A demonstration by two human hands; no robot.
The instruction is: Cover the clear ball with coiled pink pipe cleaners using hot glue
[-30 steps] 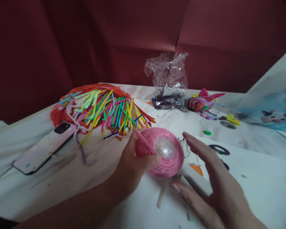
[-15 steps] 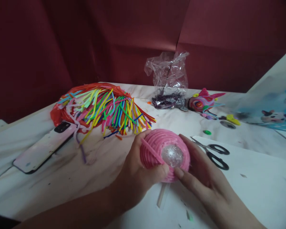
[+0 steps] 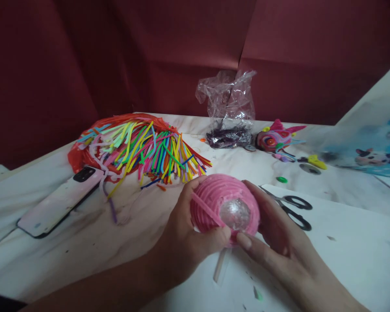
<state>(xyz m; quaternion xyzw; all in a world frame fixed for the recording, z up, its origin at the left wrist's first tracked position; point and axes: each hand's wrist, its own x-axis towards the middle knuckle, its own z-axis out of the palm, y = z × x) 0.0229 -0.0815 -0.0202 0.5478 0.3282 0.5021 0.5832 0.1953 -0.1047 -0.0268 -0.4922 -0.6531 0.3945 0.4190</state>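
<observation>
Between my two hands is a ball wrapped in rings of fuzzy pink pipe cleaner (image 3: 214, 188), with a round patch of shiny clear surface (image 3: 235, 214) bare on the side facing me. My left hand (image 3: 190, 234) grips its left side, the thumb pressing a pink strand that crosses the rings at a slant. My right hand (image 3: 279, 247) holds the right side, with its thumb at the lower edge near the left thumb. The fingers behind the ball are hidden. Black-handled scissors (image 3: 294, 208) lie just beyond my right hand, their blades partly covered.
Colourful pipe cleaners (image 3: 156, 149) spill from a red bag at the back left, beside a phone (image 3: 61, 201). Behind stand a clear plastic bag (image 3: 230, 112) and a pink fish-like craft figure (image 3: 273, 139). White paper (image 3: 354, 242) and a glue-stick-like rod (image 3: 220, 265) lie nearer.
Both hands stay on the pink ball. The right thumb has shifted very slightly, and the ball has turned or tilted a little; the rest looks the same.
</observation>
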